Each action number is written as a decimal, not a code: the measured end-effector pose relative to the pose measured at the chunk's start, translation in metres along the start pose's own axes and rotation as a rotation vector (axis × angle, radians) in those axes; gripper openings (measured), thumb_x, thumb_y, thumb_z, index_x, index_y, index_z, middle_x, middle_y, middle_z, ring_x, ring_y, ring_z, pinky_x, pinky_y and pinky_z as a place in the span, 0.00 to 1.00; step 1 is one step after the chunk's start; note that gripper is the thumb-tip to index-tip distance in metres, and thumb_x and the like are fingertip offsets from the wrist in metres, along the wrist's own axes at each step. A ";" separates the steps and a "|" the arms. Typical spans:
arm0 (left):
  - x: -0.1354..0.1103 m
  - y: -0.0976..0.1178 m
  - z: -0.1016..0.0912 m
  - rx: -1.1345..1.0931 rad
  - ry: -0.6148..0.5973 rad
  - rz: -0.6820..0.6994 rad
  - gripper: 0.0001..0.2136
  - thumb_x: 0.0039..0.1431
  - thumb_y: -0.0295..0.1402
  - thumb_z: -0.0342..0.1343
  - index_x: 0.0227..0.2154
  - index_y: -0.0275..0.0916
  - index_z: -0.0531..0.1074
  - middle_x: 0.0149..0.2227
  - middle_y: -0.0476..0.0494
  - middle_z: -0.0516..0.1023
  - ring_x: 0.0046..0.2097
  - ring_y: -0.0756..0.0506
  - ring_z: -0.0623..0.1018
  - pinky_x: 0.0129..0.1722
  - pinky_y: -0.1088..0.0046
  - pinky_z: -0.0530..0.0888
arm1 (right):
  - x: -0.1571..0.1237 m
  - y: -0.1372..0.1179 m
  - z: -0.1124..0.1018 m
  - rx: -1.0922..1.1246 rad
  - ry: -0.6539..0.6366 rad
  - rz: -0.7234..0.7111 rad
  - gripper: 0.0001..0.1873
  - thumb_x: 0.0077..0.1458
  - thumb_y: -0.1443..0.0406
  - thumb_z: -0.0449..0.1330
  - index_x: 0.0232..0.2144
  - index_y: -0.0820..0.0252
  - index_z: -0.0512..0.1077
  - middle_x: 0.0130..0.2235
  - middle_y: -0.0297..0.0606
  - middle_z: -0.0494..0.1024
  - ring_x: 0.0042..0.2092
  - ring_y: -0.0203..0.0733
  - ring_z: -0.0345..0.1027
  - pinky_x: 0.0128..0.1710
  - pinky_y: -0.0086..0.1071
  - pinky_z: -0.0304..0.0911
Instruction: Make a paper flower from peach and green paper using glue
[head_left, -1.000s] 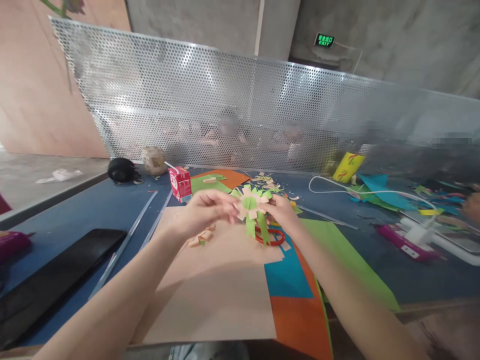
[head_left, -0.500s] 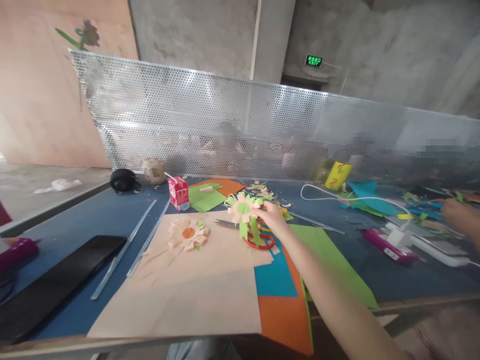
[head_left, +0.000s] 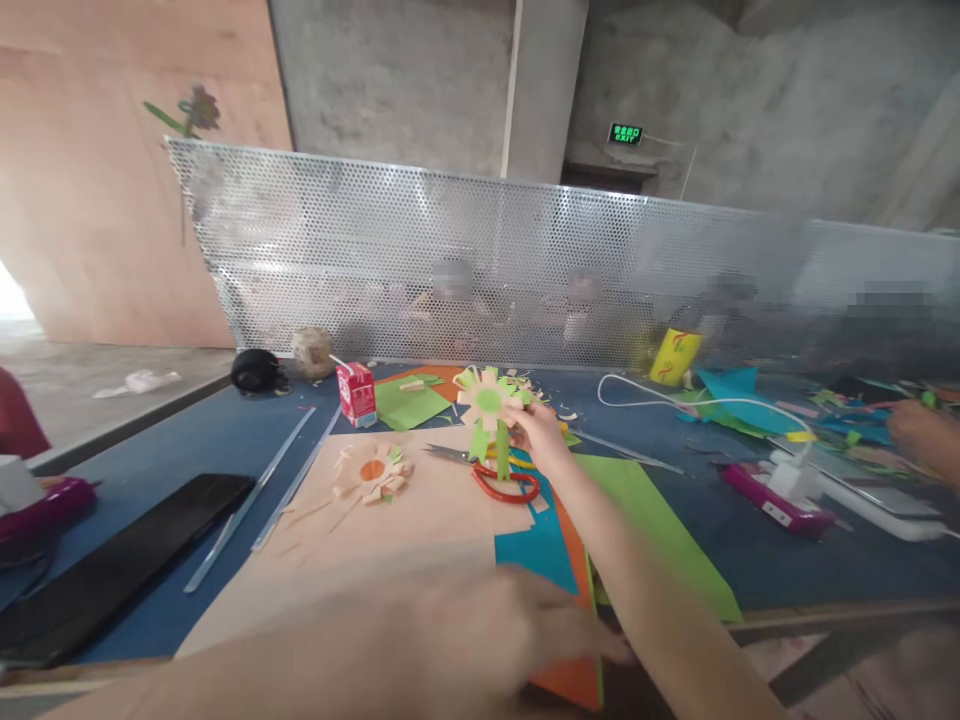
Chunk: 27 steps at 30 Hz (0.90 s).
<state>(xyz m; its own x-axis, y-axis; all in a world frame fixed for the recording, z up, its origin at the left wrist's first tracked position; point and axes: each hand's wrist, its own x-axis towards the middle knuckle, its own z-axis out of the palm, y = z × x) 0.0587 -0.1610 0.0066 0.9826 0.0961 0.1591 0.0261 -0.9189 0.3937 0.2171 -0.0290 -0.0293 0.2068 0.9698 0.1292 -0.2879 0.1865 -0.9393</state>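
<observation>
My right hand point(head_left: 544, 435) is pinched on a paper flower point(head_left: 489, 400) with pale peach petals, a light green centre and green strips hanging below, held above the table. Below that flower lie red-and-yellow-handled scissors point(head_left: 504, 485), their blades pointing left over the peach paper point(head_left: 360, 570). On this sheet sits another peach flower point(head_left: 372, 470) with an orange centre. Low in the foreground, my left hand point(head_left: 480, 630) passes over the sheet's near edge and the orange paper point(head_left: 574, 680). Motion smears its fingers, which point right; whether they hold anything cannot be made out.
A pink drink carton point(head_left: 356, 393) with a straw stands behind the sheet. A black phone point(head_left: 127, 565) and clear strips lie left. Green paper point(head_left: 660, 530), a purple power strip point(head_left: 776, 498) and a white cable are right. Another person's hand point(head_left: 922, 435) is far right.
My left hand has come into view from the lower left, reaching right. The paper flower in my right hand is raised slightly and tipped more upright, its green strips hanging lower.
</observation>
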 end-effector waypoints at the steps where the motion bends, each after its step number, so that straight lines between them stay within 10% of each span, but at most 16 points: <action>1: -0.007 -0.010 -0.004 0.088 0.062 -0.084 0.17 0.53 0.39 0.46 0.45 0.42 0.64 0.39 0.43 0.73 0.41 0.45 0.72 0.42 0.69 0.67 | 0.001 0.001 0.000 0.045 0.022 0.017 0.08 0.36 0.65 0.60 0.23 0.60 0.64 0.18 0.25 0.67 0.18 0.28 0.58 0.14 0.21 0.54; 5: -0.029 -0.057 -0.004 0.396 0.187 -0.661 0.36 0.48 0.53 0.42 0.53 0.28 0.55 0.55 0.26 0.55 0.56 0.31 0.55 0.50 0.49 0.55 | 0.007 0.008 0.001 0.178 0.048 0.131 0.06 0.38 0.68 0.58 0.20 0.60 0.62 0.16 0.25 0.65 0.14 0.25 0.54 0.14 0.21 0.53; 9: -0.038 -0.094 0.008 0.418 0.044 -0.802 0.42 0.48 0.56 0.33 0.55 0.22 0.47 0.58 0.23 0.46 0.58 0.32 0.48 0.53 0.52 0.52 | 0.005 0.011 0.006 0.264 -0.021 0.217 0.05 0.41 0.71 0.58 0.21 0.61 0.63 0.17 0.26 0.66 0.15 0.25 0.56 0.16 0.21 0.56; 17: -0.034 -0.083 0.010 0.566 0.121 -0.739 0.32 0.54 0.50 0.35 0.50 0.26 0.60 0.53 0.22 0.59 0.56 0.31 0.56 0.50 0.50 0.56 | -0.014 0.013 0.019 0.288 -0.425 0.397 0.06 0.46 0.72 0.56 0.30 0.62 0.65 0.27 0.33 0.73 0.29 0.37 0.69 0.32 0.42 0.66; 20: -0.037 -0.051 0.010 0.465 -0.037 -0.649 0.30 0.56 0.45 0.34 0.53 0.24 0.53 0.55 0.23 0.55 0.56 0.33 0.56 0.50 0.53 0.59 | -0.014 0.018 0.022 0.264 -0.419 0.421 0.05 0.46 0.73 0.54 0.30 0.62 0.65 0.25 0.33 0.72 0.27 0.36 0.69 0.32 0.43 0.66; 25: -0.049 -0.021 0.010 0.232 -0.187 -0.079 0.21 0.60 0.38 0.33 0.56 0.44 0.49 0.56 0.49 0.58 0.56 0.50 0.59 0.51 0.73 0.61 | -0.011 0.020 0.020 0.286 -0.409 0.449 0.04 0.48 0.74 0.52 0.29 0.64 0.65 0.23 0.33 0.72 0.26 0.36 0.69 0.35 0.43 0.65; 27: -0.053 -0.031 0.008 0.307 -0.123 -0.206 0.24 0.57 0.44 0.38 0.55 0.40 0.51 0.56 0.44 0.58 0.57 0.44 0.58 0.53 0.66 0.58 | -0.010 0.019 0.018 0.295 -0.407 0.471 0.06 0.50 0.74 0.50 0.30 0.64 0.65 0.23 0.33 0.72 0.27 0.36 0.70 0.37 0.44 0.64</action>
<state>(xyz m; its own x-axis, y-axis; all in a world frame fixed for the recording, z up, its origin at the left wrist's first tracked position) 0.0077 -0.1401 -0.0211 0.9652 0.2612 -0.0119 0.2609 -0.9586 0.1138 0.1921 -0.0324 -0.0431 -0.3538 0.9290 -0.1084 -0.5156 -0.2904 -0.8061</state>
